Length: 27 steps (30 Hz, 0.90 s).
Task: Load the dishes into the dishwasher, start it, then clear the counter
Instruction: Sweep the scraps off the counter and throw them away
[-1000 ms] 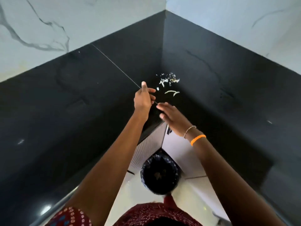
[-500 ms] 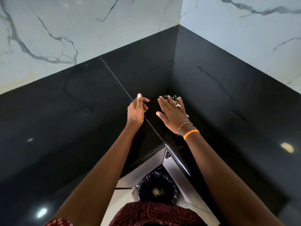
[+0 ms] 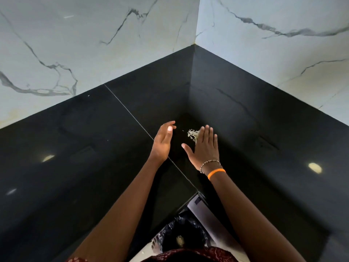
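Observation:
A small pile of pale food scraps (image 3: 193, 134) lies on the black corner counter (image 3: 94, 148). My right hand (image 3: 204, 148) lies flat on the counter, fingers straight, its fingertips against the right side of the scraps. My left hand (image 3: 163, 141) stands on its edge a little to the left of the pile, palm facing right, fingers loosely extended, holding nothing. A gap of bare counter separates my left hand from the scraps.
White marble walls (image 3: 94, 44) rise behind both wings of the counter. Below the inner corner edge stands a bin lined with a black bag (image 3: 181, 235), some scraps inside. White cabinet fronts (image 3: 205, 216) sit under the counter.
My left hand has opened from a loose fist into an upright open palm. My right hand has reached forward over the scraps, and the scattered bits are now gathered into one pile.

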{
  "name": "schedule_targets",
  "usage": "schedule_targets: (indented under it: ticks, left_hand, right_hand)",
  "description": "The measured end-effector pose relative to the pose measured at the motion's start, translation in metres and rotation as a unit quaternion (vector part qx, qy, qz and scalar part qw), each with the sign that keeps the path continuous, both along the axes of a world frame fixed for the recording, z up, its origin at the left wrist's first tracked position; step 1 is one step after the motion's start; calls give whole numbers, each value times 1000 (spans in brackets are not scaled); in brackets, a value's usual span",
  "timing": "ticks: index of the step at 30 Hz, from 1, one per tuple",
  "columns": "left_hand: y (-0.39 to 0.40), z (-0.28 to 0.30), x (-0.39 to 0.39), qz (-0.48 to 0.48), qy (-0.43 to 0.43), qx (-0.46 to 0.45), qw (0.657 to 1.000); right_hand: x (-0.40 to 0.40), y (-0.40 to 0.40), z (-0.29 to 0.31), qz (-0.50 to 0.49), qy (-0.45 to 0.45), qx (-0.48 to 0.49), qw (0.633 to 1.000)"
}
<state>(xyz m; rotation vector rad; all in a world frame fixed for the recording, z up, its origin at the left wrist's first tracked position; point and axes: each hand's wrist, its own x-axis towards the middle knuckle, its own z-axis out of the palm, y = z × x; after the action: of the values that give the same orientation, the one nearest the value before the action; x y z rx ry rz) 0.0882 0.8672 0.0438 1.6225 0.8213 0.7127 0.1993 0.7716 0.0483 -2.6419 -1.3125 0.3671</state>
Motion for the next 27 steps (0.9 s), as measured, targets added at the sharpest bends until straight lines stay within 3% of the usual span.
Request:
schedule_targets:
  ticks: [3, 5, 8, 11, 14, 17, 21, 23, 27]
  left_hand:
    - [2, -4, -1, -13, -29, 17, 999]
    - [4, -6, 0, -14, -40, 27, 999]
    - [3, -8, 1, -14, -43, 40, 998]
    - [2, -6, 0, -2, -50, 40, 998]
    - [-1, 2, 6, 74, -67, -52, 994]
    - [-3, 15, 14, 159, -122, -186, 962]
    - [-13, 28, 18, 156, -213, -335, 904]
    - [-15, 32, 21, 149, -242, -414, 865]
    - [-14, 40, 24, 142, -272, -522, 796]
  right_hand:
    - [23, 12, 18, -5, 183, 90, 979]
    - [39, 13, 30, 4, 224, 79, 971]
    - [41, 20, 31, 67, 181, -17, 981]
    - [14, 26, 22, 116, 84, -50, 988]
    - [-10, 17, 13, 140, -61, -32, 988]
    - [-16, 8, 11, 173, -137, 14, 975]
    - [-3, 6, 17, 210, -184, 56, 958]
    - [0, 7, 23, 181, -201, 80, 959]
    - [6, 24, 42, 36, -9, 72, 997]
